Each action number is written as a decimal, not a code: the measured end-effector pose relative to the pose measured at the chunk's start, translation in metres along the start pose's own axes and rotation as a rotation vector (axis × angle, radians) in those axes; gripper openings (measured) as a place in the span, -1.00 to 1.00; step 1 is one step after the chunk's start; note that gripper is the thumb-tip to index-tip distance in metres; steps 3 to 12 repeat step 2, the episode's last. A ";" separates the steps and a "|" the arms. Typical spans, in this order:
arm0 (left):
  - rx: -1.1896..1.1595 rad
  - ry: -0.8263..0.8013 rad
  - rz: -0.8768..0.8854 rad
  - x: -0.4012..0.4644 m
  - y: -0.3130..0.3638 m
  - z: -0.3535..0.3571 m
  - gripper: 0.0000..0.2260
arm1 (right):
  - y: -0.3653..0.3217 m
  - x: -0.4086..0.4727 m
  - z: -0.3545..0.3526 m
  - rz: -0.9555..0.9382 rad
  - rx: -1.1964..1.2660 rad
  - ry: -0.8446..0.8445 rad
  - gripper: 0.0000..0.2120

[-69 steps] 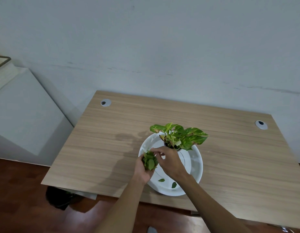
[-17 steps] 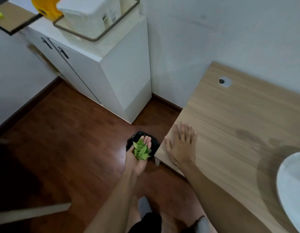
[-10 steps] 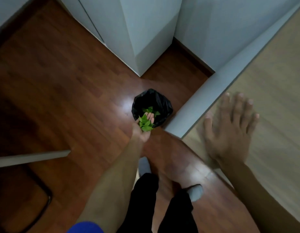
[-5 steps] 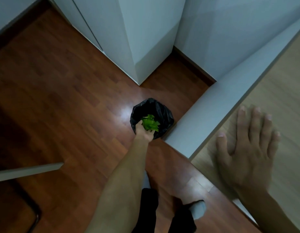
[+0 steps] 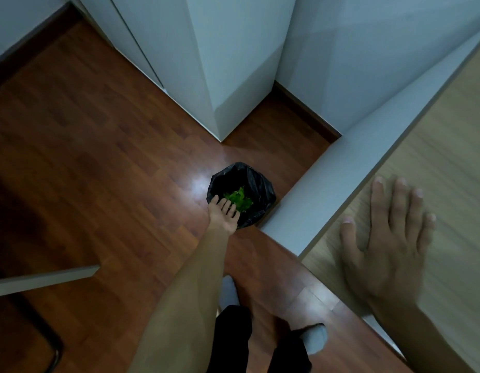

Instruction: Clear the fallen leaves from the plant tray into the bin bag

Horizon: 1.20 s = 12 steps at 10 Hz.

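Note:
A small black bin bag [image 5: 261, 184] stands open on the wooden floor beside the table's corner. A clump of green leaves [image 5: 239, 199] lies inside its mouth, just beyond my fingertips. My left hand [image 5: 224, 213] is stretched down over the bag's near rim, palm up, fingers extended towards the leaves and holding nothing. My right hand [image 5: 386, 238] presses flat on the light wood table [image 5: 448, 135], fingers spread. The plant tray is out of view.
A white cabinet [image 5: 228, 63] stands behind the bag against the wall. A grey-white board edge [image 5: 45, 278] and a dark chair leg [image 5: 54, 351] sit at lower left. My legs and grey socks [image 5: 314, 340] are below on the floor.
My left hand carried the leaves from the tray down to the bag and has opened; the leaves have slid off the palm into the bag. My right hand stays flat on the table.

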<state>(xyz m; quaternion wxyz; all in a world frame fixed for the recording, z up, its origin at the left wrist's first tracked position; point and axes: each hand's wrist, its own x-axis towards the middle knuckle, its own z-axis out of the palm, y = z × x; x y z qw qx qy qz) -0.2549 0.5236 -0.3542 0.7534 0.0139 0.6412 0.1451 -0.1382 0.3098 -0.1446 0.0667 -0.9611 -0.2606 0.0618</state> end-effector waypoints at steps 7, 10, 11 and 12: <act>0.255 -0.085 0.073 -0.054 -0.007 0.001 -0.56 | 0.001 -0.004 -0.003 -0.014 -0.004 -0.006 -0.32; 0.255 -0.085 0.073 -0.054 -0.007 0.001 -0.56 | 0.001 -0.004 -0.003 -0.014 -0.004 -0.006 -0.32; 0.255 -0.085 0.073 -0.054 -0.007 0.001 -0.56 | 0.001 -0.004 -0.003 -0.014 -0.004 -0.006 -0.32; 0.255 -0.085 0.073 -0.054 -0.007 0.001 -0.56 | 0.001 -0.004 -0.003 -0.014 -0.004 -0.006 -0.32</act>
